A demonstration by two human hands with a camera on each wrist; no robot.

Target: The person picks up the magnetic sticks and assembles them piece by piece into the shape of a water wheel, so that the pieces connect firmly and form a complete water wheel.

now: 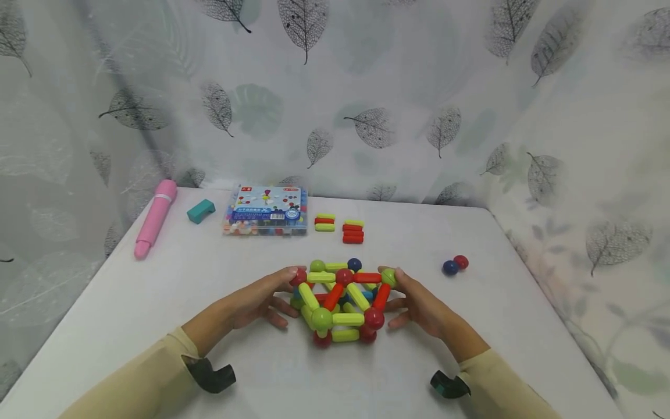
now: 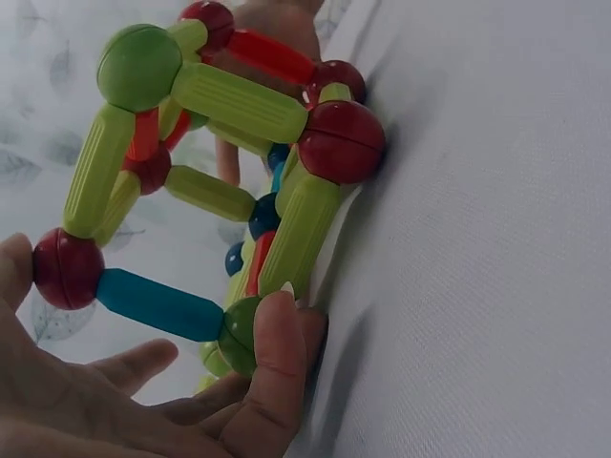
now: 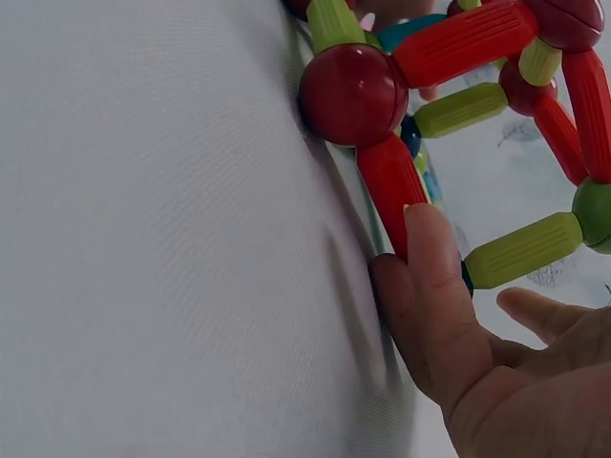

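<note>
A frame of magnetic rods and balls [image 1: 347, 319] stands on the white table, built from yellow-green, red and blue rods joined by red, green and dark blue balls. On its left side my left hand [image 1: 259, 299] holds it: the thumb is at an upper red ball [image 2: 69, 269] and a finger presses a lower green ball [image 2: 241, 334]. My right hand [image 1: 421, 305] grips the opposite side, with the thumb by an upper green ball [image 1: 388, 277]. In the right wrist view, a finger lies against a low red rod [image 3: 393, 196]. The frame's far side is partly hidden.
Behind the frame lie loose yellow-green and red rods [image 1: 353, 231] and a clear box of parts [image 1: 266, 210]. A teal block [image 1: 201, 211] and a pink stick-like object [image 1: 156, 218] lie at the back left. Two loose balls, blue [image 1: 450, 267] and red [image 1: 461, 262], sit at the right.
</note>
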